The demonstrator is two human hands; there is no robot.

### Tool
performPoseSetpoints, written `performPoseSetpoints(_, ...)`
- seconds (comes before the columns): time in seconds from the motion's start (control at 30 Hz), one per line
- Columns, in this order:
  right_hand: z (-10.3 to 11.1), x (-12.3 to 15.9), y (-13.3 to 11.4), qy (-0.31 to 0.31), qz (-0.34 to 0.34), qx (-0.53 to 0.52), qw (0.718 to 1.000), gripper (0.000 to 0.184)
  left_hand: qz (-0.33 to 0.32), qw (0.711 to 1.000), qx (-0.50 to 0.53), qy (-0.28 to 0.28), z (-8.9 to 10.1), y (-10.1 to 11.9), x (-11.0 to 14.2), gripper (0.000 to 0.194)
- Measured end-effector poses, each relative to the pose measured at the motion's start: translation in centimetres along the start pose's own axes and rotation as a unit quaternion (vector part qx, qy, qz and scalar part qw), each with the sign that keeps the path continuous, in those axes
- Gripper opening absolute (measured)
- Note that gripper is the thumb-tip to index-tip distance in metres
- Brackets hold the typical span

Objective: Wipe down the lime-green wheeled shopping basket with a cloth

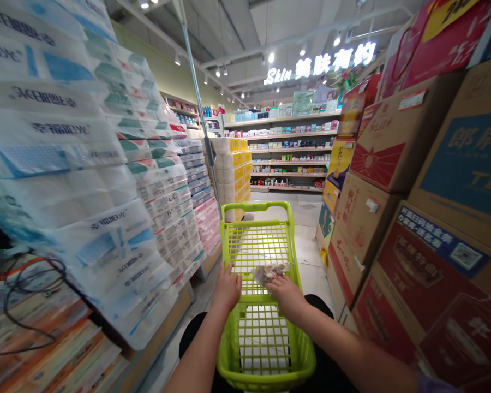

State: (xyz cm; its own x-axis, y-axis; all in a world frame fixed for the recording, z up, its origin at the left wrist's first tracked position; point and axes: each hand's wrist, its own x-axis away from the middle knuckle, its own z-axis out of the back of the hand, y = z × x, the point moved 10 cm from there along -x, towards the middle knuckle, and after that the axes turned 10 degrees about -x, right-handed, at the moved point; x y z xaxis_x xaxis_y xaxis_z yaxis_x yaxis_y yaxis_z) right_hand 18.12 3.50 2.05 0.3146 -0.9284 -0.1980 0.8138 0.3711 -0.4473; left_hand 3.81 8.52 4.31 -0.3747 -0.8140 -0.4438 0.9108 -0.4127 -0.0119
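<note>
Green basket (251, 298), long axis fwd, lies under R hand (285, 295) holding crumpled cloth (265, 272); L hand (228, 286) at L rim, grip unclear.

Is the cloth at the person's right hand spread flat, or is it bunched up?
Bunched up: the cloth shows creases and an uneven outline, gathered at the right hand.

A basket (265, 377) stands between paper packs (94, 131) on the left and cartons (376, 136) on the right; the left hand (228, 287) is at its left side, the right hand (285, 295) over its middle with what may be a rag (265, 273). Ahead, 1 further stack (228, 176) stands before shelves (290, 135).
</note>
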Motion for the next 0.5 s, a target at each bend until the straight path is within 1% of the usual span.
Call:
performPoseSetpoints(0.07,-0.3,0.6,-0.1,-0.018,0.005,-0.008,1.000,0.061,0.004,1.000,-0.001,-0.013,-0.1,-0.1,0.0,0.034)
performPoseSetpoints(0.13,0.5,0.0,0.1,-0.013,0.016,-0.032,0.999,0.064,0.010,1.000,0.001,-0.024,-0.3,-0.2,0.0,0.033)
performPoseSetpoints(0.2,3.1,-1.9,0.7,0.036,0.037,-0.076,0.996,0.067,0.017,0.999,0.006,-0.030,-0.4,-0.4,0.1,0.032)
performPoseSetpoints(0.27,6.9,-4.7,2.0,0.114,0.054,-0.120,0.985,0.066,0.022,0.999,0.013,-0.033,-0.4,-0.4,0.1,0.032)
performPoseSetpoints(0.3,8.9,-6.2,3.1,0.153,0.054,-0.132,0.978,0.062,0.024,0.999,0.017,-0.032,-0.4,-0.5,0.2,0.033)
performPoseSetpoints(0.37,12.3,-9.4,5.6,0.219,0.023,-0.126,0.967,0.054,0.028,0.999,0.023,-0.027,-0.2,-0.5,0.3,0.033)
performPoseSetpoints(0.4,13.4,-11.0,7.1,0.235,-0.009,-0.109,0.966,0.053,0.031,0.999,0.026,-0.025,-0.1,-0.5,0.4,0.032)
performPoseSetpoints(0.43,14.0,-12.4,8.4,0.234,-0.045,-0.087,0.967,0.053,0.035,0.999,0.029,-0.024,-0.1,-0.6,0.5,0.032)
performPoseSetpoints(0.5,13.9,-14.5,10.5,0.216,-0.095,-0.057,0.970,0.051,0.043,0.998,0.038,-0.026,-0.1,-0.7,0.6,0.031)
